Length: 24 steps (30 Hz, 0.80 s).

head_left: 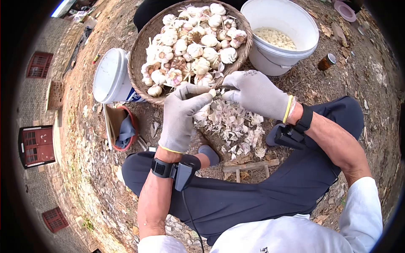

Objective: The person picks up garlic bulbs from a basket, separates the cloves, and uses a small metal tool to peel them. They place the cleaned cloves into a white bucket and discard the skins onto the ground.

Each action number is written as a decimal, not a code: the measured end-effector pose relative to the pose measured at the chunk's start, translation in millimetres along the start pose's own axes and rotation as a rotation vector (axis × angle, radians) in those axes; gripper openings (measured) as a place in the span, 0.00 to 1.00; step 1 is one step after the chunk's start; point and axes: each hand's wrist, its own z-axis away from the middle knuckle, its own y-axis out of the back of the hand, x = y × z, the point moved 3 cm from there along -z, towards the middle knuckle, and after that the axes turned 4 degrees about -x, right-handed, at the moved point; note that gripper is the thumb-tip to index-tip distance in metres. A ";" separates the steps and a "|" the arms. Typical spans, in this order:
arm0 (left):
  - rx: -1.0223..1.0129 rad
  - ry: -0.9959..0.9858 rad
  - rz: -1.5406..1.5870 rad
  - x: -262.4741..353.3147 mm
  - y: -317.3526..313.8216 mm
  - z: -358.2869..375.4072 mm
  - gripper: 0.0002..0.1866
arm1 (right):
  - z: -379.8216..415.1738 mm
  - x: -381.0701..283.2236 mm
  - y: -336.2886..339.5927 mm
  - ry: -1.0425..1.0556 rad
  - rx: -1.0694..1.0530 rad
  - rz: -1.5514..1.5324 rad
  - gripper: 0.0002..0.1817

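Both hands wear grey gloves and meet at the near edge of a woven basket (134,82) heaped with garlic bulbs (195,50). My left hand (181,116) is closed, pinching a small garlic clove (212,92) between thumb and finger. My right hand (258,95) is closed too, gripping a small dark tool (228,87) whose tip is by the clove; much of the tool is hidden by the fingers. Below the hands, a pile of garlic skins (236,126) lies on the ground.
A white bucket (270,63) at the upper right holds peeled cloves. A lidded white bucket (110,76) stands left of the basket, near a red tub (134,130) with grey cloth. A brown jar (327,62) is at right. A wooden piece (251,166) lies between the legs.
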 end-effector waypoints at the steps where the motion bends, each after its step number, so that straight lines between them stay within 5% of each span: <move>1: 0.001 0.001 0.000 -1.3 0.7 -0.7 0.11 | -0.5 -0.6 1.0 -0.014 -0.014 -0.024 0.17; 24: 0.024 -0.114 -0.488 6.3 -7.0 5.5 0.09 | 3.0 -9.2 2.5 0.016 -0.124 0.004 0.15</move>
